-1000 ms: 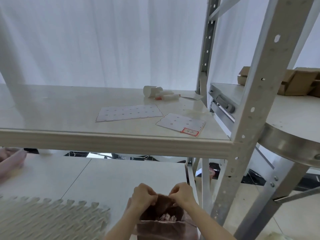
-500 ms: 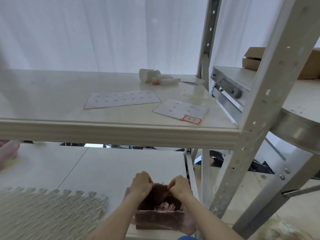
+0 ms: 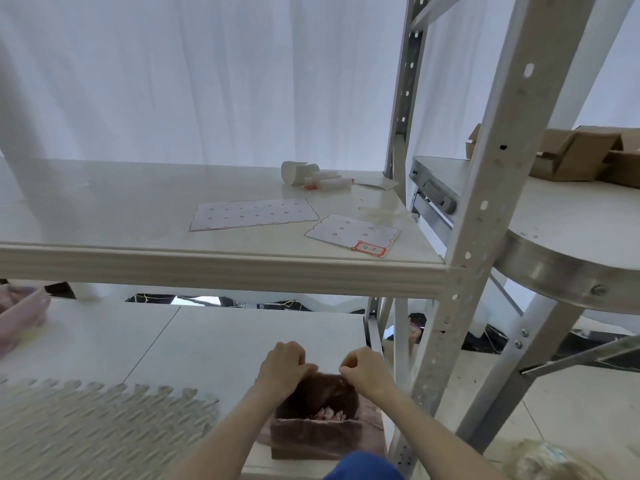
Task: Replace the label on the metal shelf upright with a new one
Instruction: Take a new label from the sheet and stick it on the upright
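**Both hands pinch the bag's rim**

At the lower shelf's (image 3: 207, 337) front right corner, left hand (image 3: 284, 368) and right hand (image 3: 367, 372), fingers curled, pinch the brown bag's (image 3: 313, 436) far rim. The red-bordered label (image 3: 369, 249), marked 4-2, lies flat near the upper shelf's (image 3: 221, 268) front right corner, beside the metal upright (image 3: 476, 233).

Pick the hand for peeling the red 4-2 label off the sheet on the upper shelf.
Right, probably. The right hand pinches the brown bag almost straight below the red label and nearer the upright; the left hand grips it farther left.
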